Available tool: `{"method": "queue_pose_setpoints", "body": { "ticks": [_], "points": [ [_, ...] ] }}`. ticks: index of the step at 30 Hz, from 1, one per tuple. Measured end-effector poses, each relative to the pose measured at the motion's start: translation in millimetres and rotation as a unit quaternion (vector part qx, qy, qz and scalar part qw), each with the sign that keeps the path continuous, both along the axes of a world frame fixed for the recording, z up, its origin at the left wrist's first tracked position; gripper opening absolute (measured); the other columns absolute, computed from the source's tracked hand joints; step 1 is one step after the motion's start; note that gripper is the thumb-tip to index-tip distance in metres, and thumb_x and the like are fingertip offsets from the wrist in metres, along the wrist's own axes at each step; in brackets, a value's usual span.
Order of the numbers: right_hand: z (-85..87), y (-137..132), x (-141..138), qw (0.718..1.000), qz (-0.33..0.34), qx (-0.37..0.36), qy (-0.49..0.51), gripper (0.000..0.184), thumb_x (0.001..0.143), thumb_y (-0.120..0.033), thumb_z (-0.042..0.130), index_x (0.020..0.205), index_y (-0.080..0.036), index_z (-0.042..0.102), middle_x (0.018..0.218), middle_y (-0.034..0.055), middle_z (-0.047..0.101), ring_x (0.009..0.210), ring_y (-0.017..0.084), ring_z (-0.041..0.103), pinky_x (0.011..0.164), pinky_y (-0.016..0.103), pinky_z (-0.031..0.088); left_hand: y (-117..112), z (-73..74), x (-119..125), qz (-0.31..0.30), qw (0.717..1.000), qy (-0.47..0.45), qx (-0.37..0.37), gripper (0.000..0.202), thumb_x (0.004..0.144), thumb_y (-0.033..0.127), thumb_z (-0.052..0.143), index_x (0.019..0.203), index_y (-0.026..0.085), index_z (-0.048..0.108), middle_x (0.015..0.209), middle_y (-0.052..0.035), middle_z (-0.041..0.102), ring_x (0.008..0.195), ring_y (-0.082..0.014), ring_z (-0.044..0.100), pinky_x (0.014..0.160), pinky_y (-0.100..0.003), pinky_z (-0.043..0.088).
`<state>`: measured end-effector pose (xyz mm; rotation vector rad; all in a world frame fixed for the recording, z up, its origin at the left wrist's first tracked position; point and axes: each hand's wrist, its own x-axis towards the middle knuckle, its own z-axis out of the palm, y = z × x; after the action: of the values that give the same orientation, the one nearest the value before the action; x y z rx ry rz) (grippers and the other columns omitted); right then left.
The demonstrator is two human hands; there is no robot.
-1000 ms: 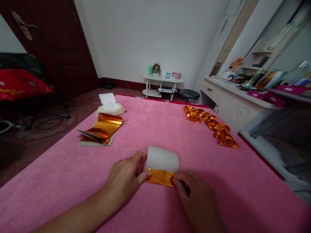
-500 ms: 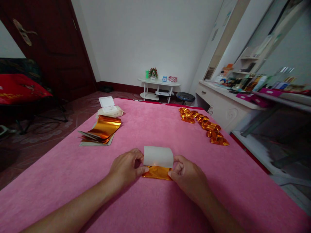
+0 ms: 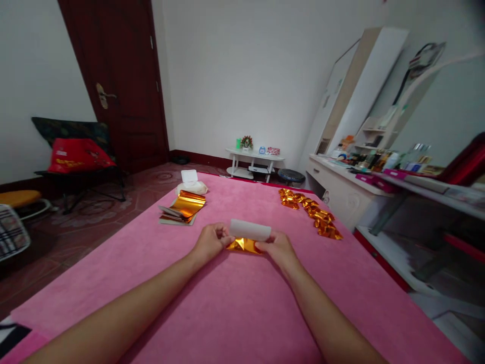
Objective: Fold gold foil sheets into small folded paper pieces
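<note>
A sheet of gold foil paper [image 3: 248, 246] lies partly folded between my hands, its shiny face toward me and its pale back curling up behind. My left hand [image 3: 212, 241] pinches the left edge, thumb on the gold. At the right edge, my right hand [image 3: 279, 247] grips the sheet with the thumb pressed on the fold. Farther left rests a stack of gold foil sheets [image 3: 189, 203], its top sheet curled. Several folded gold foil pieces [image 3: 311, 208] sit in a row on the right.
Pink cloth [image 3: 227, 303] covers the surface under my hands. Behind the stack is a wipes packet [image 3: 192, 189] with its white lid raised. A white dresser [image 3: 333, 177] with bottles stands at the right, a small white table [image 3: 253, 154] by the wall, and a chair [image 3: 71, 129] at the left.
The head view has shifted, so more of the room's left side shows. The gold strip between my hands now looks creased and narrower, with both hands still at its edges.
</note>
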<state>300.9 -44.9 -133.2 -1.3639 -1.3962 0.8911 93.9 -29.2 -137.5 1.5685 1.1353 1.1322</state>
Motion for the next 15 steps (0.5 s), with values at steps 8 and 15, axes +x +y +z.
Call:
{"method": "queue_pose_setpoints", "body": {
  "ticks": [8, 15],
  "points": [
    [-11.5, 16, -15, 0.965, 0.035, 0.019, 0.259, 0.048, 0.047, -0.037, 0.08, 0.087, -0.013, 0.066, 0.081, 0.0069, 0.071, 0.075, 0.022, 0.066, 0.076, 0.035, 0.049, 11, 5.0, 26, 0.028, 0.985, -0.171, 0.022, 0.029, 0.061, 0.031, 0.071, 0.079, 0.012, 0.058, 0.057, 0.0025, 0.056, 0.051, -0.0097, 0.052, 0.052, -0.02, 0.039],
    [-18.1, 9, -10, 0.975, 0.045, 0.022, 0.218, 0.041, 0.055, -0.038, 0.076, 0.086, -0.012, 0.069, 0.08, 0.0067, 0.072, 0.07, 0.02, 0.065, 0.07, 0.031, 0.048, 4, -6.3, 28, -0.086, 0.975, -0.206, -0.019, 0.046, 0.057, 0.026, 0.079, 0.096, 0.009, 0.063, 0.086, -0.0078, 0.069, 0.073, -0.017, 0.064, 0.07, -0.026, 0.049]
  ]
}}
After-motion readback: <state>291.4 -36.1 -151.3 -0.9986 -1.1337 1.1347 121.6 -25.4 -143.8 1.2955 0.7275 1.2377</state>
